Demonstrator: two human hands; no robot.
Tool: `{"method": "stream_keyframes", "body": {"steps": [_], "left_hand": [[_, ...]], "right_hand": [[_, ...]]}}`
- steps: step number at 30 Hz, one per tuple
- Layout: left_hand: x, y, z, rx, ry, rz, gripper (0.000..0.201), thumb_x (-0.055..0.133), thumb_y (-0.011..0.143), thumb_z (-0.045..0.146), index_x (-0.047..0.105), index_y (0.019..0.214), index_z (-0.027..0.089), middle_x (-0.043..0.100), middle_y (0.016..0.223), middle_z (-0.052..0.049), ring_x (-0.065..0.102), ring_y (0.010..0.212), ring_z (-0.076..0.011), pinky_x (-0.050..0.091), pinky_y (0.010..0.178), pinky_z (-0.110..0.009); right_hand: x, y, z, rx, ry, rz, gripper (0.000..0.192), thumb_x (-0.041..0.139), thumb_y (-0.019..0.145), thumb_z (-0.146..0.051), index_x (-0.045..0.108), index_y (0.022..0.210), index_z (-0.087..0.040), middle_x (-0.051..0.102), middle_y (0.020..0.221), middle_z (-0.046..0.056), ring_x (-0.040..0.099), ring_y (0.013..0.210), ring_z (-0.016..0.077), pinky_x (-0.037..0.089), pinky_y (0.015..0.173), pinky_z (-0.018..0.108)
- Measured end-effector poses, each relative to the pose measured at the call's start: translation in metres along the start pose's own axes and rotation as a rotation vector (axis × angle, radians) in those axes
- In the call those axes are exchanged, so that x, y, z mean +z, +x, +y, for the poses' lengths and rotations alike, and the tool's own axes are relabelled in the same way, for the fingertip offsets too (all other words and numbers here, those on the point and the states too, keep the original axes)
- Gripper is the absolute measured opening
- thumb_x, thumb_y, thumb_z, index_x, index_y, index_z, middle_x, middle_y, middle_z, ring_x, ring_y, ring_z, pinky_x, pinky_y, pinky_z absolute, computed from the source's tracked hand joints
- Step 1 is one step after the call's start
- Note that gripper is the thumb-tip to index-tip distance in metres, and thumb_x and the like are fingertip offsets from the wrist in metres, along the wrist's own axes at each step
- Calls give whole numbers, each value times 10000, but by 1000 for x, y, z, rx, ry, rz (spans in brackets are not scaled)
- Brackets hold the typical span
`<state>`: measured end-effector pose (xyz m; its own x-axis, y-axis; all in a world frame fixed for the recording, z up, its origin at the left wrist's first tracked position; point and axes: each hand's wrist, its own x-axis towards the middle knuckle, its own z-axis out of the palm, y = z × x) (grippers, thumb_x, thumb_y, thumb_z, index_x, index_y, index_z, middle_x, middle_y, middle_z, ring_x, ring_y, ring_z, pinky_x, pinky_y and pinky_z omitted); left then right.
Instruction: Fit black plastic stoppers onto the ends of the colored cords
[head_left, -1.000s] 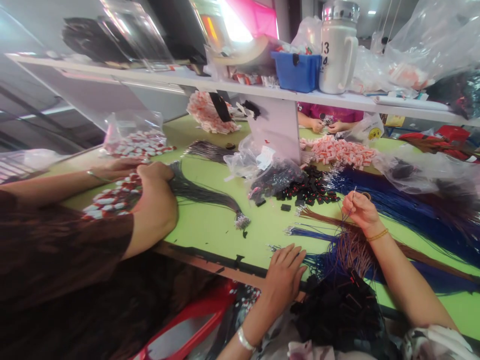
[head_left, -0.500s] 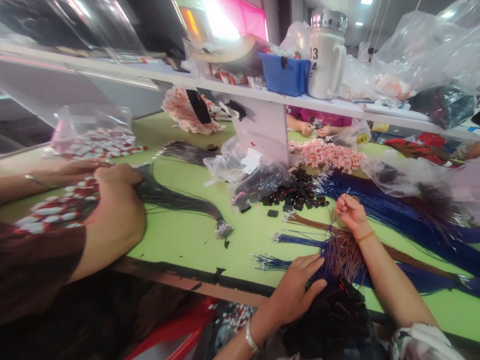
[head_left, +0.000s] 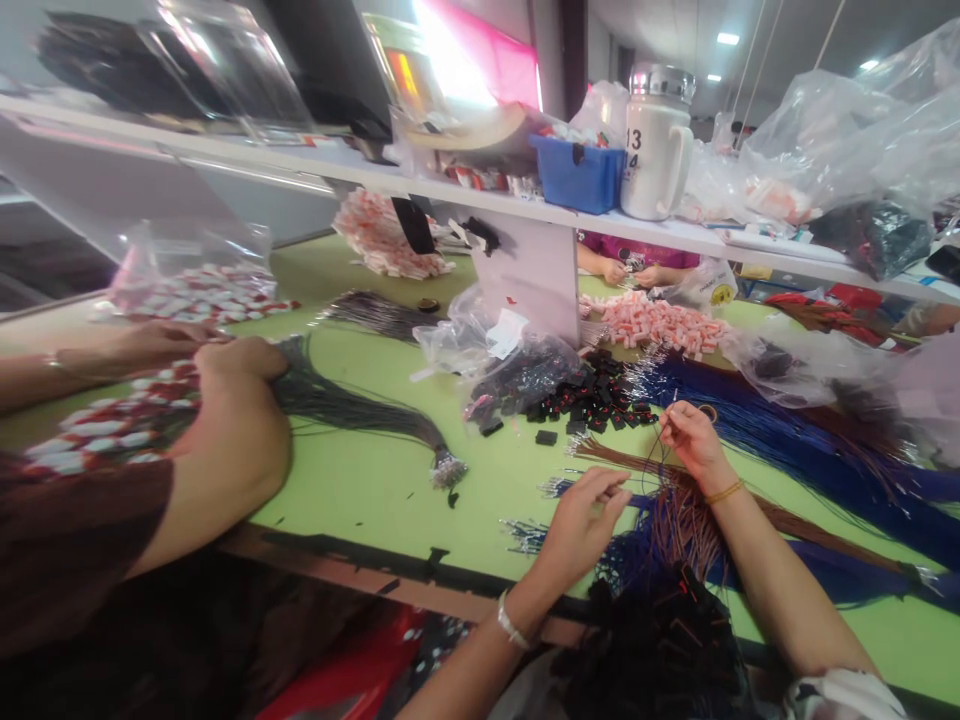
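My right hand (head_left: 691, 437), wearing a yellow bracelet, pinches a thin dark wire; a small pale tip pokes up above the fingers. The wire hangs in a loop toward the bundles below. To its left, my left hand (head_left: 583, 518), with a silver bangle, hovers over the wire ends, thumb and fingers slightly apart and nothing visible between them. Brown wires (head_left: 686, 520) and blue wires (head_left: 556, 487) with metal tips lie beside and under my hands. Black connector housings (head_left: 600, 392) form a loose pile behind them. More black pieces (head_left: 667, 650) are heaped near my lap.
At left, a co-worker's arm (head_left: 240, 430) reaches over red-and-white connectors (head_left: 105, 430) and a grey wire bundle (head_left: 352, 400). Across the table, another person handles small parts behind pink connectors (head_left: 660, 325). The shelf (head_left: 465, 195) overhead holds a blue bin (head_left: 577, 172) and a mug (head_left: 656, 150).
My left hand has lifted off the wire bundle and come up toward the right hand. My right hand keeps its pinch, slightly shifted. The camera view has tilted up a little.
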<state>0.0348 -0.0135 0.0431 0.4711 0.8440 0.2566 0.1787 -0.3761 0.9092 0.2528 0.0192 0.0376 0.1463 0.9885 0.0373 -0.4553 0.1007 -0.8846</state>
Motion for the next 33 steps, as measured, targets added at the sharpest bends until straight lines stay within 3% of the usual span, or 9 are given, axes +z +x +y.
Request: {"method": "stream_keyframes", "body": {"steps": [3, 6, 9, 12, 15, 18, 26, 33], "left_hand": [[11, 26, -3, -73, -150, 72, 269, 652, 755, 284, 676, 1004, 184, 643, 874, -59, 598, 714, -149, 491, 667, -288], [21, 41, -13, -205, -400, 95, 164, 704, 696, 301, 678, 762, 153, 634, 693, -30, 582, 629, -131, 468, 615, -257], [20, 43, -26, -400, -660, 188, 227, 737, 668, 347, 670, 737, 141, 639, 639, -21, 577, 589, -109, 471, 605, -236], [10, 40, -36, -519, -837, 270, 301, 786, 614, 353, 683, 782, 125, 670, 720, -47, 603, 633, -102, 492, 635, -222], [4, 36, -42, -520, -926, 280, 315, 807, 596, 337, 675, 782, 120, 668, 746, -49, 610, 643, -95, 501, 640, -210], [4, 35, -44, -504, -964, 280, 316, 809, 602, 331, 654, 780, 120, 656, 734, -36, 603, 627, -86, 496, 629, -200], [4, 35, -45, -468, -936, 381, 304, 817, 591, 313, 616, 724, 127, 606, 650, 3, 573, 594, -75, 463, 580, -185], [1, 34, -49, -498, -923, 404, 324, 824, 571, 341, 623, 714, 131, 625, 661, -5, 599, 609, -87, 481, 597, -201]], "right_hand": [[27, -11, 0, -33, -183, -59, 190, 726, 734, -339, 624, 732, -180, 646, 712, -2, 478, 484, 69, 384, 453, 196], [44, -19, 2, -49, -361, -94, 217, 706, 741, -388, 656, 779, -180, 649, 700, 3, 463, 482, 80, 384, 466, 217], [45, -21, 8, -48, -482, -121, 256, 638, 786, -421, 662, 871, -181, 666, 779, 26, 543, 609, 120, 434, 567, 244], [37, -20, 17, -21, -701, -259, 246, 574, 826, -400, 648, 810, -166, 653, 771, 30, 558, 692, 142, 440, 655, 264], [33, -21, 26, -1, -856, -373, 266, 538, 849, -384, 639, 764, -153, 628, 719, 17, 522, 655, 131, 412, 641, 251], [34, -24, 32, 87, -816, -398, 302, 533, 851, -415, 626, 752, -145, 603, 648, 4, 459, 548, 107, 359, 542, 229], [32, -25, 43, 63, -790, -297, 241, 602, 796, -357, 621, 671, -152, 604, 614, 7, 464, 538, 108, 355, 535, 234], [29, -22, 44, 130, -683, -201, 193, 681, 708, -324, 594, 747, -156, 558, 603, -29, 424, 504, 86, 317, 482, 211]]}}
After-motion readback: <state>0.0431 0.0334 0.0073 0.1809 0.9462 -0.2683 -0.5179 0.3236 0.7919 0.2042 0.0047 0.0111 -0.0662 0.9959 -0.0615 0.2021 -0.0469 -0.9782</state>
